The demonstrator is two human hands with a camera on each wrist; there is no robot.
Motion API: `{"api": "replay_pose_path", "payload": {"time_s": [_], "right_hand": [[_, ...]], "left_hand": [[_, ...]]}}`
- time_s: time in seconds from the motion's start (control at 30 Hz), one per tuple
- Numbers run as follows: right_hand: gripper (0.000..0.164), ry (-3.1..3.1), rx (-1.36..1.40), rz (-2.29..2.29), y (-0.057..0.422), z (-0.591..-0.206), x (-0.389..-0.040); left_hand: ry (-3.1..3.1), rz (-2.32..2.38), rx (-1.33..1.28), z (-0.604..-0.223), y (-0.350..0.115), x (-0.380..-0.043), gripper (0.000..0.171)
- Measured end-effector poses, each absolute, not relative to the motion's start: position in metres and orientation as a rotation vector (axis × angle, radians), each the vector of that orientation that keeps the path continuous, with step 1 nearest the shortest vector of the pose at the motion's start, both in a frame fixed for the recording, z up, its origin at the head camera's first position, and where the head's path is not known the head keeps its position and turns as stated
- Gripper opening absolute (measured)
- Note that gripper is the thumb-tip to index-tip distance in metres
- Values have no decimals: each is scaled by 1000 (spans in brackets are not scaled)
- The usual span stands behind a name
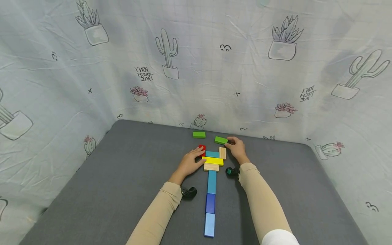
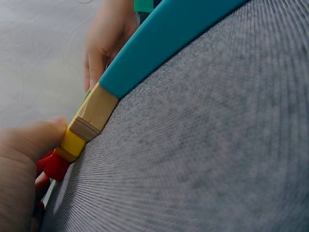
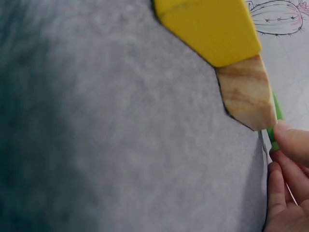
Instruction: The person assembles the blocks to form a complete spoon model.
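With thumb and fingers at its right end, my right hand (image 1: 237,148) pinches a green block (image 1: 220,140) at the far side of the layout. The right wrist view shows a sliver of that green block (image 3: 275,139) between thumb and fingers. My left hand (image 1: 189,163) has its fingers extended over a red block (image 1: 202,147), partly hiding it. Its thumb touches the left end of a yellow block (image 1: 212,161), as the left wrist view also shows. Between the hands lie a teal block (image 1: 212,154) and an upright-running plain wood block (image 1: 222,153).
Another green block (image 1: 199,135) lies near the table's back edge. Below the yellow block sits a wood block (image 1: 211,167), then a line of teal (image 1: 212,182), dark blue (image 1: 210,203) and light blue (image 1: 209,225) blocks. A patterned cloth (image 1: 196,61) hangs behind the grey table (image 1: 128,180).
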State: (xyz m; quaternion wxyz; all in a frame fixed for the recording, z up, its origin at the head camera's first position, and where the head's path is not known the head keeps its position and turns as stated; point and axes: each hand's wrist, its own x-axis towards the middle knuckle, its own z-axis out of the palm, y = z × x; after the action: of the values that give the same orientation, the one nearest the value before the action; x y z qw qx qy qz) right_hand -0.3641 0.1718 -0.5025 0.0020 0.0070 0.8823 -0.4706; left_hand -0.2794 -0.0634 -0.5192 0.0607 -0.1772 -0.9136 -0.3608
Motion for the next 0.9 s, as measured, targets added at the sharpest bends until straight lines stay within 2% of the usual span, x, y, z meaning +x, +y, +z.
{"api": "replay_pose_path", "payload": {"time_s": [0.47,0.9], "right_hand": [[38,2611,20,-1761,175,-502,-352],[36,2611,-122,-1746,163,-495,-340]], "left_hand": [[-2765,-1091,-537,-522,-63,-280,50],[-2756,-1111,-530,-522,-64,-282,50]]}}
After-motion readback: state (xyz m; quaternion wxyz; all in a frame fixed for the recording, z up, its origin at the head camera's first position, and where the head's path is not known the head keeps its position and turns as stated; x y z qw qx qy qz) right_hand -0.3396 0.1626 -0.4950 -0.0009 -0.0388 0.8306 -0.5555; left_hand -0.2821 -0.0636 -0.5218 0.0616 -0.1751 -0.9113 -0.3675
